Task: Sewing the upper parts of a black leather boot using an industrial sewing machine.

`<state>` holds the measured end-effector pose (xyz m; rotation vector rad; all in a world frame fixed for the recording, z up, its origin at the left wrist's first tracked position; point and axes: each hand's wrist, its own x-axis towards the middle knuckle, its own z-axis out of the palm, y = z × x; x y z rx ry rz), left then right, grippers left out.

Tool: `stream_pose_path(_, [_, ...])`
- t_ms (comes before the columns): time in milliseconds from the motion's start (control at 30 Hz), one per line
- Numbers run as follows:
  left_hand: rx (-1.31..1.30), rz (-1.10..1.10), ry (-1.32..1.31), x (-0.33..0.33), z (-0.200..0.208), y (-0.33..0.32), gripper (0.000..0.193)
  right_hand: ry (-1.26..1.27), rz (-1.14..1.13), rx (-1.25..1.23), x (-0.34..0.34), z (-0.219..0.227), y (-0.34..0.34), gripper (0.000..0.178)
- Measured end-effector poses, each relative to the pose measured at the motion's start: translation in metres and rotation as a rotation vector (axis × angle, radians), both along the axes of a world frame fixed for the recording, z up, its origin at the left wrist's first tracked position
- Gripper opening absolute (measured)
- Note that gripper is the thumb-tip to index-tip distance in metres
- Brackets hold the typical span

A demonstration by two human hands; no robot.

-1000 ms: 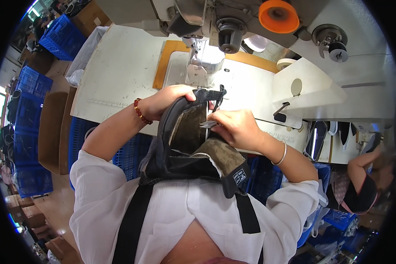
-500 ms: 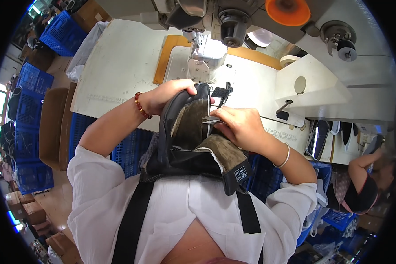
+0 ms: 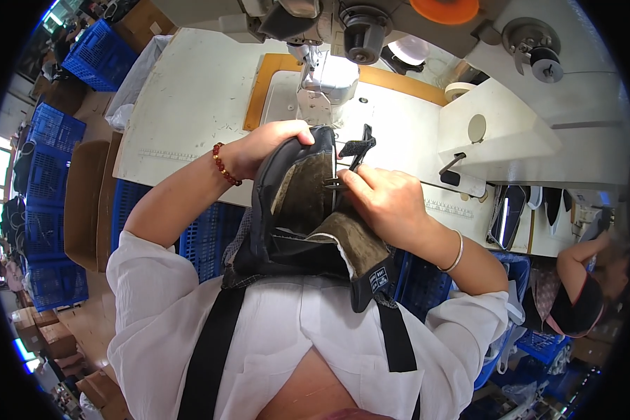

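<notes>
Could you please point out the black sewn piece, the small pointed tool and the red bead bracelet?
Black sewn piece [image 3: 306, 199]: head view, on its brown inner lining.
Small pointed tool [image 3: 334, 183]: head view, on its exposed tips.
Red bead bracelet [image 3: 220, 167]: head view, on its beads.

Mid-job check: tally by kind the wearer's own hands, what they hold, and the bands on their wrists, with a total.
Hands: 2 (left hand, right hand)
Black lined piece: 1
Small two-pronged tool: 1
Wrist bands: 2 (red beaded bracelet, pale bangle)
Total: 6
</notes>
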<state>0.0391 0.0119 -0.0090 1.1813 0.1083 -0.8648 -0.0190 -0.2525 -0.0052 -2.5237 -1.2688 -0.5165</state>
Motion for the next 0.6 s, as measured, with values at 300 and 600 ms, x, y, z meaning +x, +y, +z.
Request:
stream_pose_path(300, [-0.104, 0.037, 0.117, 0.002, -0.018, -0.009, 0.021, -0.265, -0.012, -0.270, -0.011, 0.018, 0.014, 0.025])
stream_pose_path(600, [-0.199, -0.033, 0.091, 0.005, -0.029, -0.004, 0.021, 0.380, 0.226, 0.249, 0.025, -0.014, -0.006, 0.024])
